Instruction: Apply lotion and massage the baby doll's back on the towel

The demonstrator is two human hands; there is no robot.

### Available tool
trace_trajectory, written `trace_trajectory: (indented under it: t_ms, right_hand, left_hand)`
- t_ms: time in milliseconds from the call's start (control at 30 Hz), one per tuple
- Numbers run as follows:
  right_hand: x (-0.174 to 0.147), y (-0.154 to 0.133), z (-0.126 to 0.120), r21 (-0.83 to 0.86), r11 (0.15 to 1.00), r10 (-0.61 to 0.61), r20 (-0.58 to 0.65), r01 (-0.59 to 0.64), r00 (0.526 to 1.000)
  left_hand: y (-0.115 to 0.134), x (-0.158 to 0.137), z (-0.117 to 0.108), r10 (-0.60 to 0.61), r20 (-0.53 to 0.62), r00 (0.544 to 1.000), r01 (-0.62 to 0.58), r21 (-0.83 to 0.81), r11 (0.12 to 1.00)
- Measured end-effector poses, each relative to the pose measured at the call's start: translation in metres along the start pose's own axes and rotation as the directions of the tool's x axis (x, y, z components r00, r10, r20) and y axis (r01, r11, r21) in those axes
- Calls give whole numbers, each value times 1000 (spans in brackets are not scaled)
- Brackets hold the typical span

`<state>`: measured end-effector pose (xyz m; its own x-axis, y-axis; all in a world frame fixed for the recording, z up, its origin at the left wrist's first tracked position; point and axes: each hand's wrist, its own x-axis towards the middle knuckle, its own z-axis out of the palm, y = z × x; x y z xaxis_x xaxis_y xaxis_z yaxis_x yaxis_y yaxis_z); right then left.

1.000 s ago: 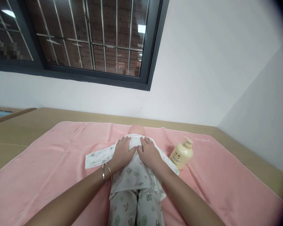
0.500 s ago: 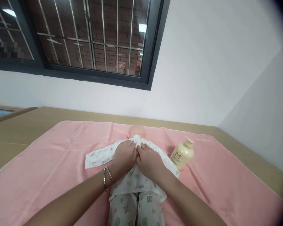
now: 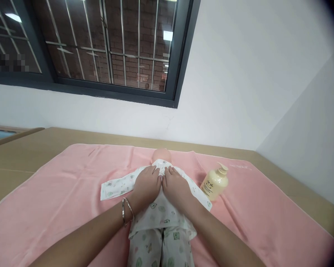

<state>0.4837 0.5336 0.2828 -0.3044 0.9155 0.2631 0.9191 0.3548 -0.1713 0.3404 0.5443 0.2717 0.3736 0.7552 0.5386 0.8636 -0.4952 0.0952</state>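
A baby doll (image 3: 161, 155) lies on a pink sheet, its head toward the wall. It wears a white printed top (image 3: 158, 211) with long sleeves spread to both sides and matching trousers (image 3: 146, 246). Side by side on the upper back or chest of the top, I cannot tell which, rest my left hand (image 3: 148, 185) and my right hand (image 3: 176, 187). Both lie flat, palms down, fingers pointing toward the doll's head and thumbs nearly touching. Neither holds anything. Two silver bangles (image 3: 127, 211) circle my left wrist.
A cream-yellow pump bottle (image 3: 215, 182) stands close to the right sleeve. The pink sheet (image 3: 72, 185) covers much of the wooden table (image 3: 22, 159). Behind it are a white wall (image 3: 225, 92) and a barred window (image 3: 108, 48). Something blue (image 3: 0, 135) shows at the far left.
My right hand has shifted slightly and its fingers lie straighter on the top. The thumbs, crossed or overlapping before, now lie side by side. The doll and bottle stay in place.
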Motion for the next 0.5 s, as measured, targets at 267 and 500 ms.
trace_trajectory:
  t_ms: [267,500]
  right_hand:
    - [8,12,-16,99,993,65,54,-70,996]
    - [11,13,-1,62,998,25,34,-27,999]
  left_hand:
    - [-5,6,-7,-95,19,995,97,-136,986]
    - [-2,4,-8,-76,103,992,77,-5,997]
